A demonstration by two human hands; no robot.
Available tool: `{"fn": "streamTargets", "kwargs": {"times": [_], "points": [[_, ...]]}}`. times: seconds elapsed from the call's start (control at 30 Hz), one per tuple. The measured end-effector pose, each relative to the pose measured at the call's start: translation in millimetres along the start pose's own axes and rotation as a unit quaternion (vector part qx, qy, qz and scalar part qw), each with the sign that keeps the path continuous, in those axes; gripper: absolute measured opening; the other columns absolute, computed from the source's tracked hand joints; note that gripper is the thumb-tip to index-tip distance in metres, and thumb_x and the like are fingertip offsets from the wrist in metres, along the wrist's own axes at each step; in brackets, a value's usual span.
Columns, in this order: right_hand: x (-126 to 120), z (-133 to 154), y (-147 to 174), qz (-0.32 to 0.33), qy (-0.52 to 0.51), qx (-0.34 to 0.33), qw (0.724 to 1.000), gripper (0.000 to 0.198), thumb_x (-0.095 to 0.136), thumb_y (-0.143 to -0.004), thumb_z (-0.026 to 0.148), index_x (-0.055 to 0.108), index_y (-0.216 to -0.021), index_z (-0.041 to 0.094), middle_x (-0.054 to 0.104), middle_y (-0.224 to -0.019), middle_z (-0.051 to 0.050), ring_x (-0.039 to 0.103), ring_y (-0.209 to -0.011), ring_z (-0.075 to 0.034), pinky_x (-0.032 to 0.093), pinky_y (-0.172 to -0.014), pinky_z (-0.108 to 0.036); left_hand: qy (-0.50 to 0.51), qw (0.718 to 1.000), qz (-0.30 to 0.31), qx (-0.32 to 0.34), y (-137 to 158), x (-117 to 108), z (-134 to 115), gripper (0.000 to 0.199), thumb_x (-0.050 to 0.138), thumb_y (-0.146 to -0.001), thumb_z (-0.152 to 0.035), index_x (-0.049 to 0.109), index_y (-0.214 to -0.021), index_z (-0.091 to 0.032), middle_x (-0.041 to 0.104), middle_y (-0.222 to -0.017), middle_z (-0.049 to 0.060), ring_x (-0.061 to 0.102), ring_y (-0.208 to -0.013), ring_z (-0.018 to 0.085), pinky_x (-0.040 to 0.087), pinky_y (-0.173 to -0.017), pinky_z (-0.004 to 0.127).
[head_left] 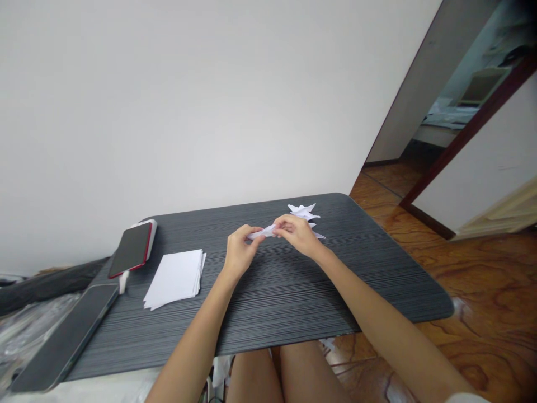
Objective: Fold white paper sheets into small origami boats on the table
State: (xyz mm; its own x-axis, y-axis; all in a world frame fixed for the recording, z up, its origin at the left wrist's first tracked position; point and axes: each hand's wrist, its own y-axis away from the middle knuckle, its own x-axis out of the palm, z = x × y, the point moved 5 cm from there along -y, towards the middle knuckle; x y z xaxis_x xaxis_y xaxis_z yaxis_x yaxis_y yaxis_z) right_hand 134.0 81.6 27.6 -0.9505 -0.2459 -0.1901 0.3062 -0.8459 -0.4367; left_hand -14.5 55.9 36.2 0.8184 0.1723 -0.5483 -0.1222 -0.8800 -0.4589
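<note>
A small piece of folded white paper (264, 232) is held between my two hands above the dark table. My left hand (242, 249) pinches its left end between thumb and fingers. At the other end, my right hand (296, 232) has thumb and fingers closed on the paper, covering part of it. Just behind and beside my right hand lie folded white paper shapes (302, 211) with pointed tips, partly hidden by that hand. To the left of my left hand sits a stack of white paper sheets (176, 277), its edges slightly uneven.
A red-edged phone (132, 249) rests on a white object at the table's left, with a white plug at its lower edge. Nearer me lies a larger dark, flat device (69, 336). The dark striped table (293, 302) meets a white wall; a doorway opens at right.
</note>
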Motion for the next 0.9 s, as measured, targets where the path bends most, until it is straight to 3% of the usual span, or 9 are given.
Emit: {"fn": "streamTargets", "kwargs": {"times": [0.07, 0.23, 0.4, 0.47, 0.6, 0.77, 0.9], "points": [[-1, -6, -2, -0.012, -0.041, 0.032, 0.999, 0.012, 0.062, -0.066, 0.019, 0.053, -0.072, 0.014, 0.057, -0.066, -0.001, 0.058, -0.06, -0.012, 0.047, -0.058, -0.026, 0.033, 0.999, 0.008, -0.019, -1, 1, 3, 0.021, 0.058, -0.071, -0.031, 0.065, -0.082, -0.016, 0.061, -0.072, 0.003, 0.055, -0.066, 0.013, 0.042, -0.061, 0.023], [-3, -9, -4, -0.044, -0.116, 0.062, 0.99, 0.018, 0.066, -0.06, 0.019, 0.05, -0.066, 0.015, 0.057, -0.071, 0.0, 0.056, -0.058, -0.009, 0.044, -0.054, -0.022, 0.127, 0.989, 0.02, -0.075, -2, 4, 9, 0.027, 0.062, -0.066, -0.034, 0.064, -0.081, -0.012, 0.062, -0.073, 0.005, 0.058, -0.067, 0.015, 0.045, -0.061, 0.024], [8, -17, 0, -0.034, -0.209, 0.146, 0.966, 0.046, 0.069, -0.058, 0.02, 0.045, -0.098, 0.018, 0.06, -0.063, 0.004, 0.055, -0.05, -0.009, 0.041, -0.048, -0.021, 0.157, 0.983, 0.009, -0.092, -2, 4, 11, 0.028, 0.063, -0.064, -0.033, 0.064, -0.081, -0.011, 0.064, -0.072, 0.006, 0.06, -0.067, 0.016, 0.046, -0.062, 0.025], [16, -20, 2, -0.005, -0.216, 0.175, 0.961, 0.04, 0.069, -0.059, 0.022, 0.05, -0.093, 0.015, 0.06, -0.057, 0.002, 0.053, -0.047, -0.009, 0.038, -0.045, -0.02, 0.155, 0.983, 0.011, -0.096, -2, 5, 11, 0.027, 0.063, -0.064, -0.033, 0.064, -0.08, -0.011, 0.064, -0.071, 0.006, 0.061, -0.066, 0.016, 0.047, -0.061, 0.025], [18, -24, 3, 0.009, -0.223, 0.169, 0.96, 0.019, 0.069, -0.059, 0.023, 0.055, -0.066, 0.012, 0.061, -0.054, -0.001, 0.053, -0.047, -0.008, 0.036, -0.046, -0.02, 0.186, 0.974, 0.02, -0.126, -1, 7, 11, 0.028, 0.066, -0.06, -0.031, 0.065, -0.079, -0.01, 0.067, -0.07, 0.007, 0.062, -0.064, 0.017, 0.048, -0.062, 0.026], [12, -25, 2, 0.005, -0.232, 0.174, 0.957, 0.018, 0.07, -0.058, 0.022, 0.057, -0.065, 0.011, 0.061, -0.049, -0.001, 0.053, -0.045, -0.008, 0.037, -0.046, -0.02, 0.245, 0.951, 0.023, -0.188, -1, 7, 11, 0.028, 0.067, -0.06, -0.03, 0.064, -0.077, -0.008, 0.067, -0.064, 0.007, 0.064, -0.061, 0.019, 0.049, -0.058, 0.026], [12, -24, 2, 0.01, -0.235, 0.183, 0.954, 0.019, 0.07, -0.058, 0.021, 0.058, -0.069, 0.011, 0.062, -0.049, -0.001, 0.052, -0.043, -0.008, 0.038, -0.047, -0.02, 0.27, 0.943, 0.014, -0.195, -2, 6, 15, 0.033, 0.064, -0.063, -0.037, 0.062, -0.073, -0.006, 0.066, -0.062, 0.009, 0.065, -0.058, 0.021, 0.048, -0.051, 0.026]]}}
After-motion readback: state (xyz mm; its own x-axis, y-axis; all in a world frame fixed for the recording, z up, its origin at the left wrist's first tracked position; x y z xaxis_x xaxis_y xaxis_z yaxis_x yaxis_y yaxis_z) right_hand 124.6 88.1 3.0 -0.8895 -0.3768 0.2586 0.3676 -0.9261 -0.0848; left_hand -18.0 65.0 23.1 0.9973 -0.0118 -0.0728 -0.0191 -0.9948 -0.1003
